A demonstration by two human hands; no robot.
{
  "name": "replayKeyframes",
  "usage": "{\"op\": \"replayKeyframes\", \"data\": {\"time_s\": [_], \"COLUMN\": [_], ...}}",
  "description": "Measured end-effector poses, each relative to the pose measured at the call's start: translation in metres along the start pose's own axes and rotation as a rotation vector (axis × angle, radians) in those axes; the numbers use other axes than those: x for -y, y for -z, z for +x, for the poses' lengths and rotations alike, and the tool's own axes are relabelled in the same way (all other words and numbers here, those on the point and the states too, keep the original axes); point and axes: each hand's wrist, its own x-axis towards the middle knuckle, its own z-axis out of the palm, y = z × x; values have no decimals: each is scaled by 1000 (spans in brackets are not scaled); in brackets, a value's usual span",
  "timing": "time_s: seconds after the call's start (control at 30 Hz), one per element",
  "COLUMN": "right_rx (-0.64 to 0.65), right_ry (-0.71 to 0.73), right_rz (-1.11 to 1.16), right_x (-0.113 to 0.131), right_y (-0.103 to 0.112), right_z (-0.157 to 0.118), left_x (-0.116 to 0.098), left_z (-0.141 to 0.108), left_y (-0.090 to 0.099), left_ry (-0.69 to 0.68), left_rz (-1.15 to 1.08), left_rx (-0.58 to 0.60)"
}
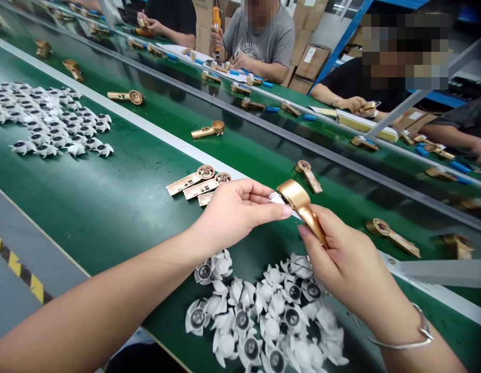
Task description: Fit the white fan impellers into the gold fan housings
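My right hand [339, 254] is closed round the handle of a gold handheld fan body [294, 194], whose round head points up and to the left. With my left hand [240, 207] I pinch a white fan blade [276, 198] against the open side of that head; fingers cover most of the blade. Whether it sits inside the head I cannot tell. Below my hands lies a heap of white fan blades [271, 329] with dark round hubs. Several gold fan halves [186, 182] rest side by side beyond my left wrist.
More white blades [57, 122] are spread at the far left. Gold fan parts [208, 129] lie along the green conveyor [162, 116] beyond a white strip. A metal bar [446, 272] juts in at right. Across the line, several people handle gold parts; one person [259, 41] holds an orange tool.
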Motion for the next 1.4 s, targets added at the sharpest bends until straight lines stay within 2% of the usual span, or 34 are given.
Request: {"op": "replayKeyframes", "data": {"time_s": [0.17, 0.43, 1.13, 1.23, 1.4], "right_rx": [48, 69, 110, 92, 40], "right_ry": [29, 11, -97, -71, 12], "right_rz": [-10, -21, 27, -2, -146], "right_x": [-3, -4, 7, 8, 3], "right_y": [6, 6, 1, -2, -5], "right_z": [0, -2, -3, -3, -4], "left_x": [1, 0, 2, 1, 0], "left_z": [1, 3, -6, -6, -2], "left_y": [2, 0, -5, -4, -1], "left_ry": [22, 32, -286, -261, -122], "left_rz": [-45, 33, 252, 223, 177], "left_rx": [49, -16, -84, -86, -68]}}
